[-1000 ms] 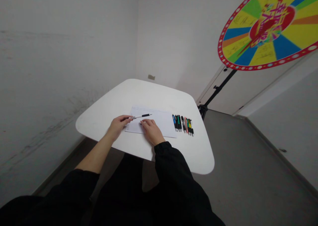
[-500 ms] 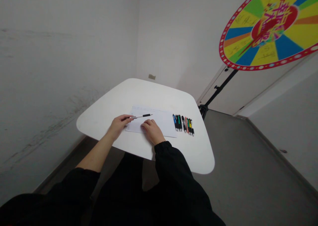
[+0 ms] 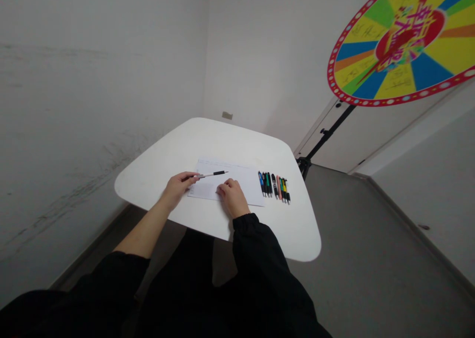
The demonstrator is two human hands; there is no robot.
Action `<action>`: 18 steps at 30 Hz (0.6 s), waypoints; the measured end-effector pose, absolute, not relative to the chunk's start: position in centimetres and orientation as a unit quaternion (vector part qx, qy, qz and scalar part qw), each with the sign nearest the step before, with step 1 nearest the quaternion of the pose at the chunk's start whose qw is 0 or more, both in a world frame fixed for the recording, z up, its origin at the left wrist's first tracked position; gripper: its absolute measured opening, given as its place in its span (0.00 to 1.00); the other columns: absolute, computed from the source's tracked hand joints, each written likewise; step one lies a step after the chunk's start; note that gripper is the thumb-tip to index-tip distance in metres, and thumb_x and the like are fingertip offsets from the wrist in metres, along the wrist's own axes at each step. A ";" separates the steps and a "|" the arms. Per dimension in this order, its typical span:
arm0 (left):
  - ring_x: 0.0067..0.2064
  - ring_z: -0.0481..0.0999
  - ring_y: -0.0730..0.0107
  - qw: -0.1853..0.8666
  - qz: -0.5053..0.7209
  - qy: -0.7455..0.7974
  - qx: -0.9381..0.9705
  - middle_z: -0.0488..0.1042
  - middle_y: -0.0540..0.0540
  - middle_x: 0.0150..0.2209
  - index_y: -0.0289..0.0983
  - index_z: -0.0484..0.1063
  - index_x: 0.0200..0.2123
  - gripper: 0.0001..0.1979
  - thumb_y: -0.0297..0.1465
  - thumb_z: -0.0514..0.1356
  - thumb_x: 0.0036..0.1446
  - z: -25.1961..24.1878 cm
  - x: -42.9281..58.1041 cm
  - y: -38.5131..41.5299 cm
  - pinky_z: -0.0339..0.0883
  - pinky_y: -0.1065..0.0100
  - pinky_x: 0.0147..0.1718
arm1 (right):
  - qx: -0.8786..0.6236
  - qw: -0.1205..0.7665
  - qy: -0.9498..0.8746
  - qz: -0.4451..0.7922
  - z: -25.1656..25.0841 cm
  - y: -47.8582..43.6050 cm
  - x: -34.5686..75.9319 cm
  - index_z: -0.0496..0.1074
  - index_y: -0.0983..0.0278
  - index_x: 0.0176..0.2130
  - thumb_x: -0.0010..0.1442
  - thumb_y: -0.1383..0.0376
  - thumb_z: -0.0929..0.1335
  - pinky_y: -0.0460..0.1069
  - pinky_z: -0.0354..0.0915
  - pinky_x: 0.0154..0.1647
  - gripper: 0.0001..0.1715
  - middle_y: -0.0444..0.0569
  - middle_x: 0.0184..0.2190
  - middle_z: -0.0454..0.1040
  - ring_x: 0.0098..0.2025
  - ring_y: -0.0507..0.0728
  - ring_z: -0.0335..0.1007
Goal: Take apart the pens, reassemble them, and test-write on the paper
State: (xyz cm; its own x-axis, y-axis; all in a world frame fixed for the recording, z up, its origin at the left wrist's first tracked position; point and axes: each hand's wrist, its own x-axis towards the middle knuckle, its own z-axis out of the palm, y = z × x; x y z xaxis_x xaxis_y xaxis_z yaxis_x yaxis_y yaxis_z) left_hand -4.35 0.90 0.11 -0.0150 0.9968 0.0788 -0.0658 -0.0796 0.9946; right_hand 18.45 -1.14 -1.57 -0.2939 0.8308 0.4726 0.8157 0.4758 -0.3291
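Note:
My left hand (image 3: 179, 187) is closed on the end of a pen (image 3: 213, 173) with a white barrel and a black grip. The pen's tip points right, over a sheet of white paper (image 3: 248, 185) with faint writing along its top and left edges. Over the lower middle of that sheet is my right hand (image 3: 233, 197), its fingers curled together. Whether anything is between those fingertips is hidden. To the right of the paper, several pens (image 3: 267, 184) lie side by side in a row, in blue, black, green, pink and yellow.
Everything rests on a white table (image 3: 163, 160) with rounded corners. A wall (image 3: 92, 80) runs along the left, and another stands behind. At the upper right a colourful prize wheel (image 3: 401, 46) leans in on a black stand (image 3: 330, 132).
My right hand has moved slightly to the right over the paper. The left hand and its pen have stayed nearly still.

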 end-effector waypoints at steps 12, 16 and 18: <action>0.38 0.73 0.65 0.501 0.532 0.468 0.496 0.81 0.42 0.37 0.39 0.84 0.38 0.22 0.44 0.74 0.40 0.9 -4.2 0.5 0.59 0.69 0.30 | -0.521 0.303 -0.798 0.017 -1.5 -1.5 18.5 0.77 0.65 0.37 0.67 0.69 0.65 0.53 0.65 0.47 0.10 0.54 0.37 0.72 0.43 0.60 0.67; 0.37 0.72 0.66 0.502 0.532 0.468 0.496 0.81 0.43 0.36 0.39 0.84 0.38 0.20 0.43 0.74 0.41 0.9 -4.2 0.4 0.58 0.70 0.29 | -0.534 0.360 -0.762 0.067 -1.3 -1.5 18.3 0.75 0.64 0.38 0.64 0.69 0.65 0.53 0.66 0.46 0.07 0.52 0.36 0.74 0.41 0.59 0.69; 0.36 0.72 0.66 0.501 0.533 0.467 0.496 0.81 0.43 0.36 0.39 0.84 0.38 0.20 0.42 0.74 0.41 0.8 -4.3 0.5 0.58 0.69 0.29 | -0.551 0.411 -0.716 0.122 -1.1 -1.5 18.4 0.74 0.63 0.37 0.62 0.66 0.66 0.53 0.66 0.43 0.05 0.50 0.34 0.75 0.38 0.58 0.69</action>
State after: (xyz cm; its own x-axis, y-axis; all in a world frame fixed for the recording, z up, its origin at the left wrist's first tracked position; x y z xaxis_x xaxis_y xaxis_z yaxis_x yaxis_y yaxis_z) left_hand -4.25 0.52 0.79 -0.0051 0.9982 0.0605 -0.0709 -0.0607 0.9956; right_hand 18.41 -1.48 -1.10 -0.0560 0.8894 0.4537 0.6880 0.3637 -0.6280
